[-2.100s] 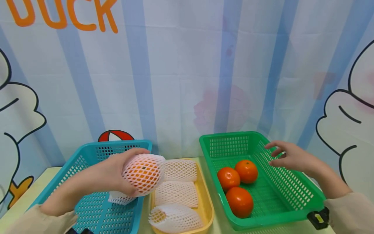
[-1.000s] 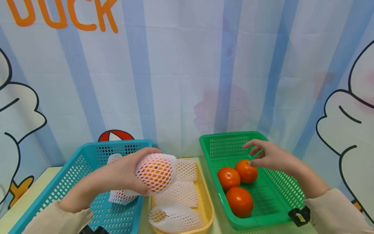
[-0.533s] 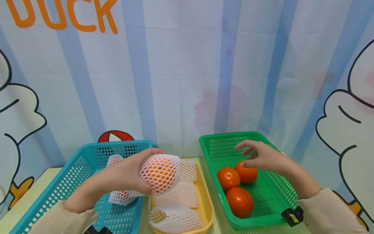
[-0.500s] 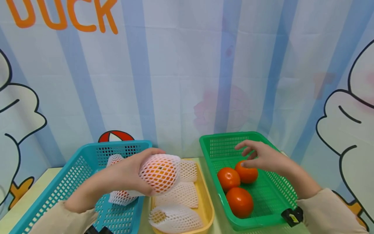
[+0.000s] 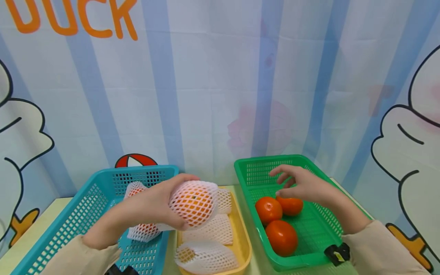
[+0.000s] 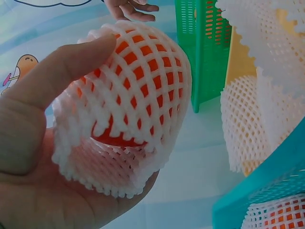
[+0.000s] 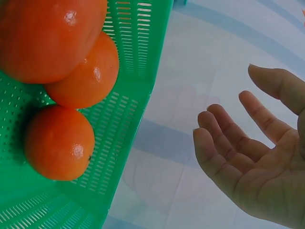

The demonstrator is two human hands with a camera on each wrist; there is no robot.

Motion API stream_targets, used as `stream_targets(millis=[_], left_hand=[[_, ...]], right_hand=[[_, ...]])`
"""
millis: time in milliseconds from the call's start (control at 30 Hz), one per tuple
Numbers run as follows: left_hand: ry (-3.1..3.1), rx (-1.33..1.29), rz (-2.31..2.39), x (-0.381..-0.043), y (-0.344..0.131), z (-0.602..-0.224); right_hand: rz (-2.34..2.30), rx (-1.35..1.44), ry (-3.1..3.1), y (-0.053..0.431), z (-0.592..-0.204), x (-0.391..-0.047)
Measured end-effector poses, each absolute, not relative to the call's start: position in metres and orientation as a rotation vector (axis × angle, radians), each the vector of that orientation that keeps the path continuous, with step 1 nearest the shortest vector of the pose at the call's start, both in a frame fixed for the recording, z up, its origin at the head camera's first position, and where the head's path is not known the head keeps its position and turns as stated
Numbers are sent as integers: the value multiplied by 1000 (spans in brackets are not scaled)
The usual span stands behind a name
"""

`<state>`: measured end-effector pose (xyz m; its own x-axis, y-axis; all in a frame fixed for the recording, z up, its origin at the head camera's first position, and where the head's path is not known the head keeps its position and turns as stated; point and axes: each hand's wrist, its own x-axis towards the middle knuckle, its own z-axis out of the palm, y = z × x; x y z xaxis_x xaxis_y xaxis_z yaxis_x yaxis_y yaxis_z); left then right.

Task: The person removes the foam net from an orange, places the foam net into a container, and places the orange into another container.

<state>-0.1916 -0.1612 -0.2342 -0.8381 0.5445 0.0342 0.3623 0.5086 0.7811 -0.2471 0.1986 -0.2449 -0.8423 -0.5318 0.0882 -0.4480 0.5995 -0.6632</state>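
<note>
My left hand [image 5: 148, 204] grips an orange [image 6: 143, 81] wrapped in a white foam net sleeve [image 6: 107, 164], held between the blue basket and the yellow tray. In the left wrist view the sleeve's loose end hangs open beneath the fruit. My right hand [image 5: 302, 185] hovers over the green basket [image 5: 252, 229] with loosely bent fingers, holding nothing. Three bare oranges sit in that basket: a front one [image 5: 282, 237], a left one [image 5: 268, 211] and a back one [image 5: 292, 206], partly covered by my right hand in the head view.
The yellow tray [image 5: 245, 244] holds several foam net sleeves [image 5: 206, 256]. Net-wrapped oranges [image 5: 144, 232] lie in the blue basket [image 5: 65, 225] at left, partly behind my left arm. A striped curtain [image 5: 213, 95] hangs behind the table.
My left hand has moved right with the wrapped orange, from over the blue basket toward the yellow tray. My right hand has moved left, over the green basket.
</note>
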Motion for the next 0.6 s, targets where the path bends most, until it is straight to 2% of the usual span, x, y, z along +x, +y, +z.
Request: stream_targets(millis=[600], left_hand=[[2468, 792, 1275, -194, -150, -230]], right_hand=[[-1064, -907, 2692, 177, -245, -247]])
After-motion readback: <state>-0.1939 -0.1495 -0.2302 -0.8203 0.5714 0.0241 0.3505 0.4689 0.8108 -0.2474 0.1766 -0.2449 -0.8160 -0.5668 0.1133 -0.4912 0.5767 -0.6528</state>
